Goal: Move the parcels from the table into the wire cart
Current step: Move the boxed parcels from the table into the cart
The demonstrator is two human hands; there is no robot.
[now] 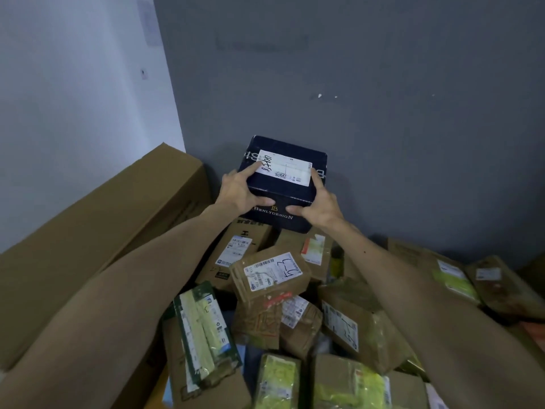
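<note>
A dark grey wall [383,84] meets a white wall [73,84] at a corner, in seemingly dim light.

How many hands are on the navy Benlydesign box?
2. The left hand grips the navy Benlydesign box at its near left corner; the right hand grips its near right corner. No other hand is visible.

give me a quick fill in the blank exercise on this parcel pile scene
The left hand and the right hand both hold the dark box printed ____.
Its top label is coloured ____.
The long cardboard carton lies to the ____ of the dark box.
Missing words: Benlydesign, white, left.
</note>
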